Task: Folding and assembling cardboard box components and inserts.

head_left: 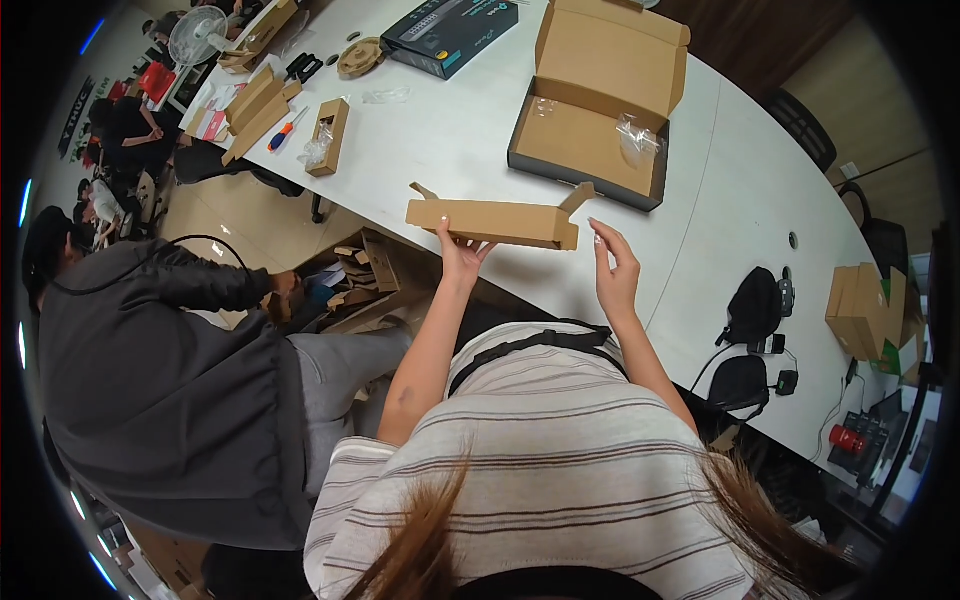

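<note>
A long, narrow brown cardboard box (500, 222) is held up over the table's near edge, with end flaps standing out at both ends. My left hand (461, 255) grips it from below near its left end, thumb on the near side. Just off the box's right end is my right hand (617, 265), its fingers apart and nothing in them. Beyond, on the table, sits an open cardboard box (590, 140) with a dark outside, its lid folded back and clear plastic bags (638, 140) inside.
On the white table (450, 130) lie a dark printed box (450, 38), a small brown box (328, 138), a screwdriver (287, 130) and black pouches (755, 305). At left, a person in a dark jacket (170, 380) bends beside a large carton (375, 265) of cardboard scraps.
</note>
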`<state>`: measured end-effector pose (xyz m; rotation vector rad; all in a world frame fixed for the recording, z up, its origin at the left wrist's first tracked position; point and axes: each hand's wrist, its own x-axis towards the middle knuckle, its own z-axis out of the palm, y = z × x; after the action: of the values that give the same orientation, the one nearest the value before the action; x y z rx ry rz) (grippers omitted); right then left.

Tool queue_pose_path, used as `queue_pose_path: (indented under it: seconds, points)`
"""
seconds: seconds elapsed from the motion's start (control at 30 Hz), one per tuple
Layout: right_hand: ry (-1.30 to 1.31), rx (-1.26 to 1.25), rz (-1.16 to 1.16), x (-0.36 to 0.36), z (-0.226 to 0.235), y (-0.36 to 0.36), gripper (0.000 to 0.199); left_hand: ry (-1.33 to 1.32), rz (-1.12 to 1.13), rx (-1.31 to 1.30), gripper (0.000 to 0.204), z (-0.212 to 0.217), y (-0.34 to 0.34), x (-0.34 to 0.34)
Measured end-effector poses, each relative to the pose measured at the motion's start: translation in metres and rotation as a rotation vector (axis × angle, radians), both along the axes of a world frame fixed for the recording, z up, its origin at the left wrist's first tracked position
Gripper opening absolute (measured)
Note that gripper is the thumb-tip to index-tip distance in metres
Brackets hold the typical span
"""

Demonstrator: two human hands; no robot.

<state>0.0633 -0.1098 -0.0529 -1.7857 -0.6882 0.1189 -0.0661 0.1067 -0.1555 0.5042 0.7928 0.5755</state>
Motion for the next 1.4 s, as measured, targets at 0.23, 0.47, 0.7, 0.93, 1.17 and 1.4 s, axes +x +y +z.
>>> queue_pose_path:
  seconds: [0.23, 0.47, 0.7, 0.93, 1.17, 1.4]
  points:
    - [-0.524, -0.107, 0.069, -0.011, 0.056, 0.014, 0.024, -0.171, -0.045, -0.297, 0.076, 0.058, -0.017, 0.022]
    - [-0.717, -0.166, 0.029, -0.028, 0.095, 0.026, 0.037, -0.256, -0.056, -0.304, 0.066, 0.08, -0.018, 0.034]
    - [-0.78, -0.007, 0.09, -0.022, 0.115, 0.035, 0.032, -0.319, -0.065, -0.278, 0.066, 0.087, -0.023, 0.039]
    - [-0.284, 0.192, 0.25, -0.006, 0.119, 0.03, 0.028, -0.311, -0.072, -0.349, 0.073, 0.095, -0.026, 0.043]
    - [-0.211, 0.141, 0.295, 0.009, 0.125, 0.02, 0.035, -0.248, -0.124, -0.343, 0.081, 0.094, -0.021, 0.045]
    - [-0.494, -0.112, 0.26, 0.013, 0.137, 0.015, 0.046, -0.166, -0.132, -0.353, 0.083, 0.093, -0.025, 0.046]
